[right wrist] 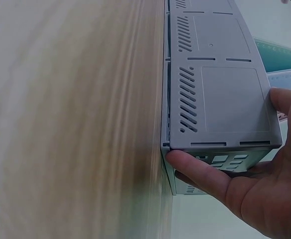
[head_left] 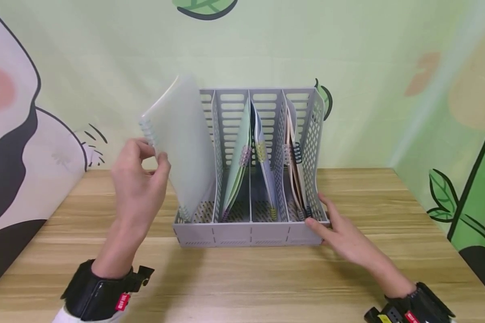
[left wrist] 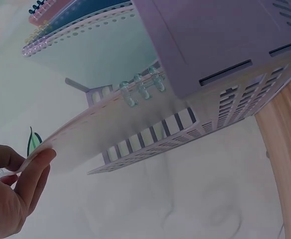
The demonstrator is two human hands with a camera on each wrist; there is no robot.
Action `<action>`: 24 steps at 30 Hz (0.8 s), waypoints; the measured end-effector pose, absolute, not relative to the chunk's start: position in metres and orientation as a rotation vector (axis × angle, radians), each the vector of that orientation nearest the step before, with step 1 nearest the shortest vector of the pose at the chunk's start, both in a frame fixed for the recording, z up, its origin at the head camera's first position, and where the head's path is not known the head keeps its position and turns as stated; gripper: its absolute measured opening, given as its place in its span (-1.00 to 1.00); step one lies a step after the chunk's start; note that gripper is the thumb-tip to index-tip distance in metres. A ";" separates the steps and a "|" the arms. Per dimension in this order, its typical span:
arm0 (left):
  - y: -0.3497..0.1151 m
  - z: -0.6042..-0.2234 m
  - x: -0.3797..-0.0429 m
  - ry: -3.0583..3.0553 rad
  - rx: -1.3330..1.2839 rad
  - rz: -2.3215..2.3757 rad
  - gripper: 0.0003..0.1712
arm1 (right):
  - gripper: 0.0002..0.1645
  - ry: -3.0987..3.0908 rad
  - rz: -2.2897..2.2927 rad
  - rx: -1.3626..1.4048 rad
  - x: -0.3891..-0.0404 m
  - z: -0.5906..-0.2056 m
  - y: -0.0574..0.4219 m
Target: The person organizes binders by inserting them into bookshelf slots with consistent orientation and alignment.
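My left hand pinches the ringed edge of a translucent loose-leaf notebook between thumb and fingers. The notebook leans to the left, its lower end in the leftmost compartment of a grey file rack. In the left wrist view, clear rings show close to the rack's front lip, and the cover bends toward the fingers. My right hand grips the rack's front right corner. Its thumb lies at the top of the front lip, while a finger reaches the bottom corner in the right wrist view.
A green notebook leans in the second compartment and a blue one in the third. Several pink and grey notebooks stand in the rightmost compartment. The rack rests on a wooden table, before a printed cloth backdrop.
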State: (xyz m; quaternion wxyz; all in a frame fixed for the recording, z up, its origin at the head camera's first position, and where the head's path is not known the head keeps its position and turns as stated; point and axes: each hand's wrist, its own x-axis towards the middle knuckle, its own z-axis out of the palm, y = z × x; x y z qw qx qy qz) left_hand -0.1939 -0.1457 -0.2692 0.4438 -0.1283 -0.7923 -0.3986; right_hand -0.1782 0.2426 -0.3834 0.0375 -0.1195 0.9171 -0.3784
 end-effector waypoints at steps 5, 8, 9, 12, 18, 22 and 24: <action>-0.144 -0.273 -0.199 -1.978 -0.318 -0.964 -0.86 | -0.01 2.813 -1.158 -0.356 -0.178 -0.383 0.243; -0.143 -0.274 -0.202 -1.978 -0.314 -0.952 -0.84 | -0.01 2.810 -1.162 -0.354 -0.178 -0.383 0.243; -0.143 -0.275 -0.202 -1.981 -0.312 -0.947 -0.83 | -0.01 2.810 -1.163 -0.355 -0.178 -0.383 0.243; -0.143 -0.276 -0.204 -1.986 -0.311 -0.932 -0.82 | -0.01 2.810 -1.165 -0.354 -0.178 -0.383 0.243; -0.142 -0.280 -0.208 -1.990 -0.308 -0.927 -0.80 | -0.01 2.808 -1.167 -0.352 -0.179 -0.384 0.243; -0.142 -0.282 -0.211 -2.001 -0.304 -0.916 -0.79 | 0.00 2.804 -1.166 -0.348 -0.179 -0.384 0.243; -0.142 -0.284 -0.213 -2.011 -0.302 -0.915 -0.79 | 0.00 2.800 -1.166 -0.344 -0.178 -0.383 0.243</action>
